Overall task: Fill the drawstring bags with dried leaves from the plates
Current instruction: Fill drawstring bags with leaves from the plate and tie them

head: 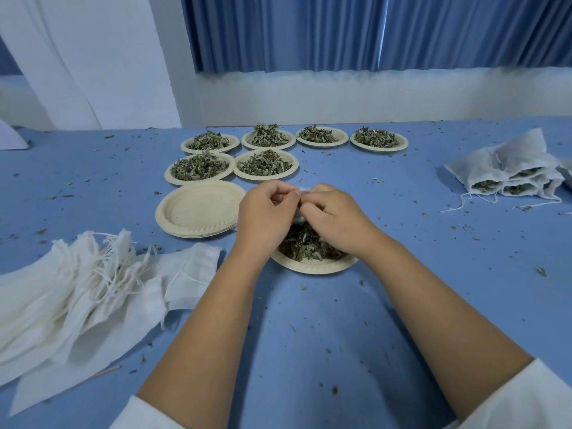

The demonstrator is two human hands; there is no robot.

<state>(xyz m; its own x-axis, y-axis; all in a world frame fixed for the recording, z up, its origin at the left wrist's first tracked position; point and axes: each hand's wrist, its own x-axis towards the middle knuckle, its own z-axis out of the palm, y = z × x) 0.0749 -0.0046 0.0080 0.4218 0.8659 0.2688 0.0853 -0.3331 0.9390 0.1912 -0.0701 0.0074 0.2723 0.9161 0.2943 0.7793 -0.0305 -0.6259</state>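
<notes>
Holding one drawstring bag (297,215) up between both hands, right over the near plate (312,267). Left hand (266,212) and right hand (335,219) both have fingers curled in, pinching the bag's top edge. Most of the bag is hidden behind the knuckles, so I can't tell if the mouth is being opened or drawn closed, or how full it is. The dried leaves (301,247) on that plate look well heaped, so my guess is this bag is at an early stage.

Progress, judged from the layout:
- done: a small heap of filled bags (507,171) at far right, strings trailing, plus a stack of empty plates (198,209) just left of the hands
- left: six full plates (198,182) in two rows behind, and a large pile of empty bags (80,289) at near left

So more remains than is finished.

Around: the blue table (309,335) has leaf crumbs scattered all over it, and a blue curtain (278,32) hangs behind. Nothing blocks the hands. The one risk I see is the empty bags' tangled strings snagging on the next pick.
</notes>
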